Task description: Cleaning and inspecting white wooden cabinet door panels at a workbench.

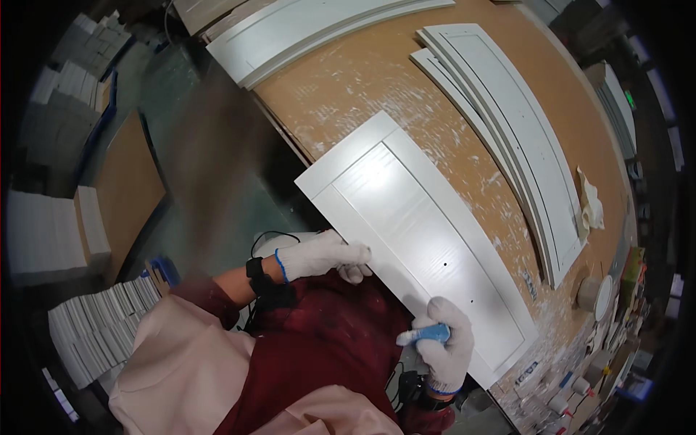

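In front of me a white panel (409,210) with a recessed centre and two small dark holes lies slantwise on the brown worktable (319,87), its near edge towards my body. My left hand (319,256), in a white knitted glove with a blue cuff, is closed at that near edge, fingers curled against it. Gloved the same way, my right hand (451,351) grips a small blue tool (433,333) with a whitish tip, beside the panel's near right part. The tool's exact kind cannot be made out. Dark bands circle both wrists.
Stacked white panels (500,109) lie at the right of the table, and more panels (290,32) at the far left. A tape roll (594,297) and a crumpled cloth (591,203) sit near the right edge. Stacks of white boards (101,326) stand at left. A dark blur crosses the upper left.
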Available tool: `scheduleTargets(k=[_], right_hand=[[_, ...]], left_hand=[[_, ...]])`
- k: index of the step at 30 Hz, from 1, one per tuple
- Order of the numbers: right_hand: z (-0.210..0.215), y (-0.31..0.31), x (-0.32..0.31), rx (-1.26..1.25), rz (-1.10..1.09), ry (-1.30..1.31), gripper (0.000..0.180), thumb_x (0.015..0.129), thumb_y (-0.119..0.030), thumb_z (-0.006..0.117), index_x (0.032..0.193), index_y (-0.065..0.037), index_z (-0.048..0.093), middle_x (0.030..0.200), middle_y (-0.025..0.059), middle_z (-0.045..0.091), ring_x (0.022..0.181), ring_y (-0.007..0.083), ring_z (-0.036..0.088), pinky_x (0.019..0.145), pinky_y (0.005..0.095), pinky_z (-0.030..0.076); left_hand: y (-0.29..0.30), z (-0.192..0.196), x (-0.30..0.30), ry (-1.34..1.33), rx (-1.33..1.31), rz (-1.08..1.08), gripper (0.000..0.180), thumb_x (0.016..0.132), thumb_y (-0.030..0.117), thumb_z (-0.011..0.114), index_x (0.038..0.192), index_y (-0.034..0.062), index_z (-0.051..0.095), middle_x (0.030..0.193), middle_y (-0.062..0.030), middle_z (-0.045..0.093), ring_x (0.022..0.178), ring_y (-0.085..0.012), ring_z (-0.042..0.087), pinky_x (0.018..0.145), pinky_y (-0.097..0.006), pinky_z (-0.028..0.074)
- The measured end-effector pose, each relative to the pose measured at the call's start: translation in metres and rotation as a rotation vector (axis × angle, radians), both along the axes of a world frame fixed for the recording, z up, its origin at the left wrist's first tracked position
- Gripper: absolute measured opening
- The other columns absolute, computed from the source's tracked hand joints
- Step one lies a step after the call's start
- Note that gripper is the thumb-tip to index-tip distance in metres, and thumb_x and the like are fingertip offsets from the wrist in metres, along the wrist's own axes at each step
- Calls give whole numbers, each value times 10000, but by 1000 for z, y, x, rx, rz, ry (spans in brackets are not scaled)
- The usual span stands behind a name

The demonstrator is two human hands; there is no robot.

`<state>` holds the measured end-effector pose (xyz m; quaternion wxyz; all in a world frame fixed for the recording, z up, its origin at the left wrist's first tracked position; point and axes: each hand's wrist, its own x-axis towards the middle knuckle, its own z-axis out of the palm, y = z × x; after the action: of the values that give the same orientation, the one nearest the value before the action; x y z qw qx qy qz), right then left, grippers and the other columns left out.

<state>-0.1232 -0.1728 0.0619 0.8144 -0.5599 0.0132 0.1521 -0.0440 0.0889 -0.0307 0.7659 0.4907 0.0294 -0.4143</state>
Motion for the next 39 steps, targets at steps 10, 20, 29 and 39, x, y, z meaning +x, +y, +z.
scheduleTargets(k=[10,20,29,39], right_hand=[[-5,99,158,-678,340,-116,345,844,-152,668,1142,5,594,980,83,644,916,138,602,835,277,487],[-20,135,189,-689,418,-181,333,833,-117,687,1134,8,620,974,83,666,887,133,610,822,279,498],[-25,147,189,-736,454,-171,348,818,-137,692,1133,-5,625,974,88,679,872,133,631,805,273,505],[-19,150,192,-812,525,-199,312,826,-54,675,1118,24,602,1015,61,644,915,119,586,820,259,497]], left_hand=[[3,-6,7,48,3,103,284,910,242,647,1021,-20,658,846,-94,679,731,-175,668,657,-279,538],[5,-6,12,14,-75,78,319,917,246,668,1105,-8,621,930,-76,662,793,-141,633,683,-276,532],[-1,-21,8,-49,-147,98,284,925,260,660,1092,34,617,877,-21,615,750,-102,567,647,-270,494],[2,-16,8,-33,-147,112,289,916,258,673,1077,23,626,898,-37,631,763,-110,586,653,-269,503]])
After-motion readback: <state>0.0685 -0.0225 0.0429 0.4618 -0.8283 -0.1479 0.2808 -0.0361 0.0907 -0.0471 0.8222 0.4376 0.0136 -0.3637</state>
